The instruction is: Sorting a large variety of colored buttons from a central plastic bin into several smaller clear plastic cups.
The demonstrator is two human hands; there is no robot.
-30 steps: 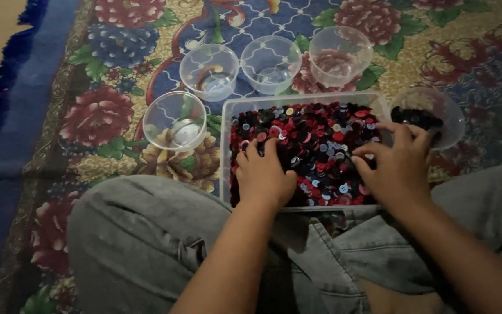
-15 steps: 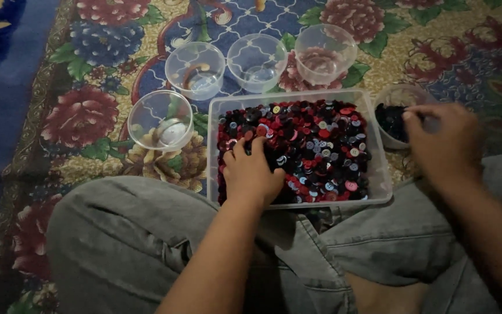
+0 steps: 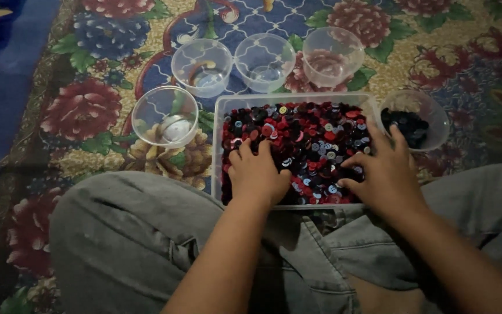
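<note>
head view is showing the left hand (image 3: 258, 172) lying palm down, fingers loosely spread, on the red and dark buttons (image 3: 303, 136) filling the clear tray (image 3: 223, 110) on the floral carpet (image 3: 82, 110). the right hand (image 3: 383, 171) is resting on them too, fingers curled; whether it is pinching anything, i cannot tell. the small cup (image 3: 434, 110) of dark buttons is sitting just beside that wrist, so a careless sweep may be tipping it.

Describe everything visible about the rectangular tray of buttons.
The clear plastic tray is rectangular with rounded corners and low walls, lying flat on the floral carpet against the person's knees. Small red, black and grey buttons fill it. The left hand and right hand both rest in the buttons.
</note>
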